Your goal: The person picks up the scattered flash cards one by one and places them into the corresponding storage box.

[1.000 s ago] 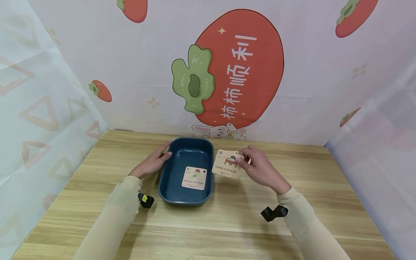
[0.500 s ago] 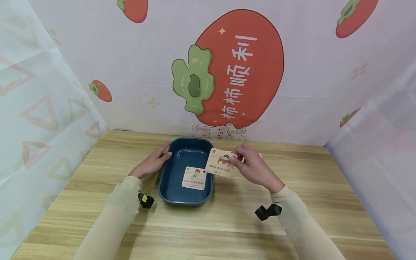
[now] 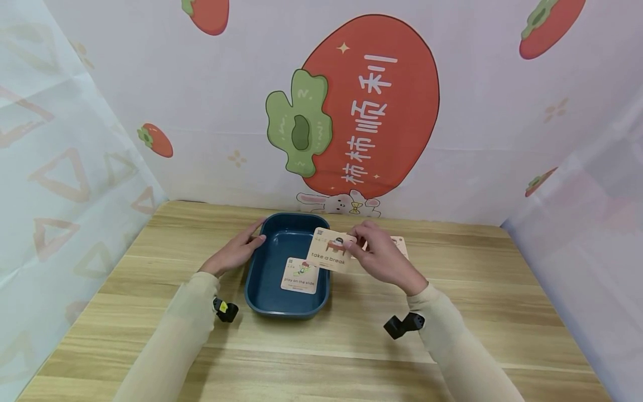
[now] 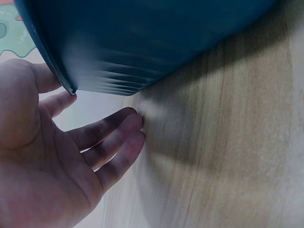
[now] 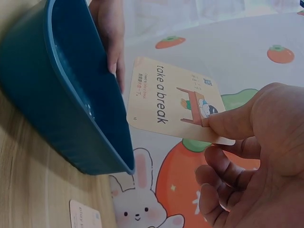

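In the head view, a deep blue plastic bin (image 3: 254, 298) stands on the table, holding a flat card (image 3: 300, 282) that reads "play on the slide". My left hand (image 3: 234, 252) is at the bin's left rim, thumb over the edge; the left wrist view has its other fingers (image 4: 121, 154) loosely extended outside the wall. Between thumb and fingers, my right hand (image 3: 379, 257) pinches a square card (image 3: 324, 254) printed "take a break". This card hangs tilted over the bin's right rim, and overlaps the lower card's corner in the head view.
Another picture card (image 3: 401, 244) lies on the wooden table (image 3: 351, 357), partly hidden behind the right hand. A patterned cloth backdrop (image 3: 221, 111) rises behind the table, with more cloth at both sides.
My right hand has moved left with the "take a break" card, bringing it over the bin's right side and uncovering part of the card on the table. The left hand stays put.
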Demonstrator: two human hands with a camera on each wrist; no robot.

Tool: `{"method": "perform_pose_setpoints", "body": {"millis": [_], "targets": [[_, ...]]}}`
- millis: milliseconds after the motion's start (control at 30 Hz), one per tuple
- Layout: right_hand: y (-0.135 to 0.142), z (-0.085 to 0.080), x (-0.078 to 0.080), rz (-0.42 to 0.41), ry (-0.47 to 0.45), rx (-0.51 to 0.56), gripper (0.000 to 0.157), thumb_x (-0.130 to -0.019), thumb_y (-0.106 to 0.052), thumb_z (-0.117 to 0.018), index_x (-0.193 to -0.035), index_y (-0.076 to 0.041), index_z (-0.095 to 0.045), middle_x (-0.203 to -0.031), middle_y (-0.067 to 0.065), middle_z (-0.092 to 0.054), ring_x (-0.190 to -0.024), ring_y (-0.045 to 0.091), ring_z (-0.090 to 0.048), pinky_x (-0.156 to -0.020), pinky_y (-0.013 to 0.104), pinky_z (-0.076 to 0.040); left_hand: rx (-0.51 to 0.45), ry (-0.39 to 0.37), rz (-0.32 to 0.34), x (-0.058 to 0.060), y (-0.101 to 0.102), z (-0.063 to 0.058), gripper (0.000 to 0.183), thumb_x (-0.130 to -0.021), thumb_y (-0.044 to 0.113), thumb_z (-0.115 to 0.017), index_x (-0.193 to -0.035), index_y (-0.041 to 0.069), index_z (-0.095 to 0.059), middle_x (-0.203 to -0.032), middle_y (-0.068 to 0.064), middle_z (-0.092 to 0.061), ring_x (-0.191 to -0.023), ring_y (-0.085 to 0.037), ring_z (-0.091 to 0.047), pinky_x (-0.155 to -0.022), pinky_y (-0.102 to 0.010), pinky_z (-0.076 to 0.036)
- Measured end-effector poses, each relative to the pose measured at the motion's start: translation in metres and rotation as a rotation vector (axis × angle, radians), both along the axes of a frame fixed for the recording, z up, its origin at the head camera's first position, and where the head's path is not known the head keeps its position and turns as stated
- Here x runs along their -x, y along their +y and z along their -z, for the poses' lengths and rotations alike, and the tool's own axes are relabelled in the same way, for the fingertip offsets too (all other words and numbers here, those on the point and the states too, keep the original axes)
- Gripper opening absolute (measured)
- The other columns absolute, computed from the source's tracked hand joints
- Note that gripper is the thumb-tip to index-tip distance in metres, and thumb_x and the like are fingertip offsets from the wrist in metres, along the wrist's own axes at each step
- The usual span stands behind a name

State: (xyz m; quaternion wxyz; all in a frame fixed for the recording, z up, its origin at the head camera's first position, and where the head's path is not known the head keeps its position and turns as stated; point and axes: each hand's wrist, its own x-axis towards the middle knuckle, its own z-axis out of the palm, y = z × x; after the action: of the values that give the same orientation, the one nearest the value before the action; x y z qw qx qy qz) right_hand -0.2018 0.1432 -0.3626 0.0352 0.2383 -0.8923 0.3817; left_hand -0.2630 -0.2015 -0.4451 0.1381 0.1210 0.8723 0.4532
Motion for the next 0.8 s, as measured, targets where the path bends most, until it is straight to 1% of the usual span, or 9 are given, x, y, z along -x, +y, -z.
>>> {"method": "perform_pose_setpoints", "body": {"millis": [267,567,800], "targets": [[-0.007,0.001,0.001,-0.012,-0.011,0.008,0.008,-0.099,-0.010,-0.066,-0.093,-0.008,-0.071,-0.089,0.004,-0.051,-0.082,0.020,-0.048,-0.068,0.034,-0.043,0.002,0.002,0.000,0.000,-0.001,-0.001,0.061,-0.112,0.036,-0.037,-0.165,0.019,-0.012,-0.160,-0.026,-0.030,-0.143,-0.048,-0.035,-0.114,-0.067,-0.026],[-0.016,0.005,0.004,-0.035,-0.034,0.022,0.010,-0.100,-0.012,-0.065,-0.093,-0.008,-0.070,-0.090,0.004,-0.052,-0.084,0.020,-0.048,-0.069,0.034,-0.043,0.003,0.004,0.002,0.001,-0.001,0.001,0.062,-0.111,0.039,-0.038,-0.165,0.020,-0.013,-0.160,-0.026,-0.030,-0.143,-0.048,-0.035,-0.114,-0.067,-0.027],[-0.023,0.009,0.006,-0.043,-0.032,0.014,0.012,-0.101,-0.012,-0.065,-0.090,-0.008,-0.068,-0.087,0.004,-0.050,-0.082,0.019,-0.047,-0.069,0.033,-0.042,0.000,0.010,0.006,0.002,-0.001,0.002,0.061,-0.112,0.036,-0.038,-0.165,0.018,-0.013,-0.159,-0.027,-0.032,-0.141,-0.048,-0.037,-0.113,-0.066,-0.028]]}}
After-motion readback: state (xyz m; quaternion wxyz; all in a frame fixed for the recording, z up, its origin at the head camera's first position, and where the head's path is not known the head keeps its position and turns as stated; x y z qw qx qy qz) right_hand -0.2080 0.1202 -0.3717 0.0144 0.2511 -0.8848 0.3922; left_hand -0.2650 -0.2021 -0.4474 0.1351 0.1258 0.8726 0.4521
